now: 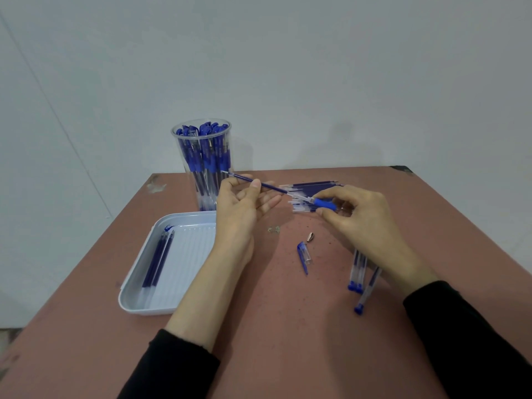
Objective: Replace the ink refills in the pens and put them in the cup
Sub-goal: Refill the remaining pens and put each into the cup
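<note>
Above table (288, 326), refill (270, 187) in left fingers (254, 184), tip far-left; barrel (324, 203) in right fingers (329, 215).

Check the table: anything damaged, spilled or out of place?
The tabletop is chipped at the far-left corner and worn at the far-right one. Dark specks dot it near the loose cap and metal tip; those parts fit the pen being taken apart.

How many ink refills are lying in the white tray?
3 ink refills lie side by side along the left side of the tray: outermost, middle, innermost. None appears hidden.
</note>
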Demonstrator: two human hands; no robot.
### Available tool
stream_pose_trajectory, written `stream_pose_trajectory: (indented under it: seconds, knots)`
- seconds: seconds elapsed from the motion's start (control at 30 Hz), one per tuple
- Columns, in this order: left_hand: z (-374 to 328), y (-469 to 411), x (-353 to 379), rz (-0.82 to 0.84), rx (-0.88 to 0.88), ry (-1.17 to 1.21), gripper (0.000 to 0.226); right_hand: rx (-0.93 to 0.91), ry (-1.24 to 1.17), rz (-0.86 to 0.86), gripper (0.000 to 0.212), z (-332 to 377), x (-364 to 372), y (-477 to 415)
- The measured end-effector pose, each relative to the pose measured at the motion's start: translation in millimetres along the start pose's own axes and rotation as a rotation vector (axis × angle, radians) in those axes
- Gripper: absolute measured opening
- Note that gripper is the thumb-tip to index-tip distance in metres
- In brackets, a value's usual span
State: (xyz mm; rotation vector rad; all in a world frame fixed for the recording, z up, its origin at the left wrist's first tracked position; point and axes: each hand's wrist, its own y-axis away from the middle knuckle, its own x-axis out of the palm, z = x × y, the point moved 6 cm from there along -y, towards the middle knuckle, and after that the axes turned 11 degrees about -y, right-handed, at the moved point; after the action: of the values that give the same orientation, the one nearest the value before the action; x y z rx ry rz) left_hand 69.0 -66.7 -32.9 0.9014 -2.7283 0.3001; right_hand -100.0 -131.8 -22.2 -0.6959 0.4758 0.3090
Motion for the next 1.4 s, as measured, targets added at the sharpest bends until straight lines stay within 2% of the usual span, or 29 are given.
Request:
stream_pose_trajectory:
  seconds: [0.17,0.43,0.63,0.7,0.87,0.97,1.1,1.4]
  knots:
    - [2.0,3.5,4.4,0.034,0.001,-0.020,0.007,-0.019,-0.003,0.003,0.018,1.6,2.2,0.3]
    - [9.5,10.6,18.2,0.200,-0.036,-0.178,0.006,0.021,-0.060,0.022,0.018,1.4,8.4,0.8]
    - [8.4,13.0,25.4,0.306,0.041,-0.326,0.019,0.119,-0.352,-0.034,0.015,-1.3,3.6,-3.1]
    - [8.6,12.0,25.3,0.288,0.115,-0.484,0.022,0.155,-0.478,-0.090,0.016,-2.5,-2.5,-4.8]
    - [15.7,16.3,29.5,0.220,0.351,-1.213,0.027,0.288,-0.858,-0.195,0.020,-7.2,-13.9,-5.6]
    - [23.5,17.1,31.0,0.226,0.390,-1.416,0.031,0.308,-0.966,-0.190,0.022,-7.5,-13.6,-6.1]
    - [28.4,14.2,27.7,0.221,0.316,-1.449,0.033,0.319,-1.008,-0.184,0.022,-8.2,-11.1,-6.8]
    - [32.7,10.3,24.4,0.257,0.184,-1.398,0.015,0.320,-0.989,-0.166,0.022,-6.1,-9.3,-6.2]
